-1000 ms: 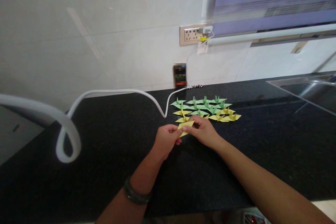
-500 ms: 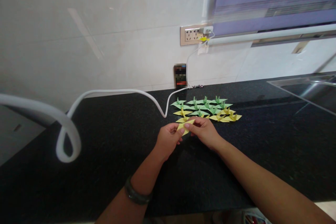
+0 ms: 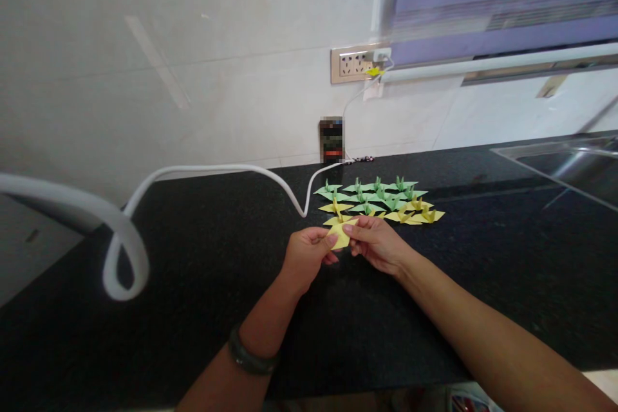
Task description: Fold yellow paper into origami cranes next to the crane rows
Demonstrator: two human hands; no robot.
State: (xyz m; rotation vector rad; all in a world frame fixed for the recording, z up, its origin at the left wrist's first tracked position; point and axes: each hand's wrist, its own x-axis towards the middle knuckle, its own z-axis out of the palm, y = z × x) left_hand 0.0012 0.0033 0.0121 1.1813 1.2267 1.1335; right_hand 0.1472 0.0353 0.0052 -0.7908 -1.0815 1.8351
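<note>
Both hands (image 3: 304, 259) (image 3: 381, 246): fingers (image 3: 354, 232) clamped on yellow paper (image 3: 342, 237); folded cranes (image 3: 381, 196) just beyond, white cable (image 3: 246, 168) left, sink (image 3: 521, 152) right.

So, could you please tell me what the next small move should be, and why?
Probably press the yellow paper flatter with the thumb of the right hand while the left hand steadies it. Both hands pinch it, thumbs on its visible face, and it looks fairly flat, without the raised points of the paper cranes behind.

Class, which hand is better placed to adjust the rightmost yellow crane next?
Probably the right hand: it is nearer the rightmost crane. The left hand is farther; both grip the yellow paper.
</note>
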